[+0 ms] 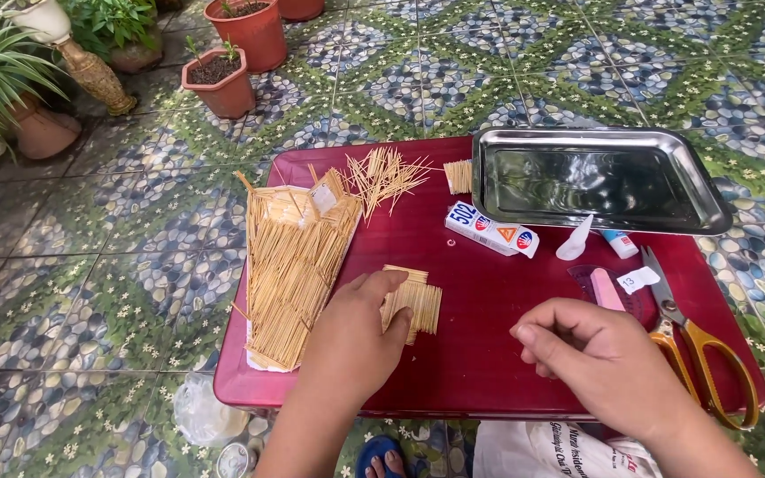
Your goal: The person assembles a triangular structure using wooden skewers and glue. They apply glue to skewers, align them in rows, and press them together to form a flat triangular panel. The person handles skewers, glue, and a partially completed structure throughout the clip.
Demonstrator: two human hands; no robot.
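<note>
Lay just right of left hand, fingers resting open on stick panel, sticks running away; right hand loosely curled, empty, farther off.

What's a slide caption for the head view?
Left hand presses a small toothpick panel on a red table; right hand curled beside yellow-handled scissors.

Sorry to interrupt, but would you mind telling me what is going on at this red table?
A person is working with toothpicks on a red table. The left hand rests on a small flat panel of joined toothpicks, beside a large toothpick sheet. The right hand hovers loosely curled, and whether it holds anything cannot be told. Scissors, a glue box and a steel tray lie nearby.
</note>
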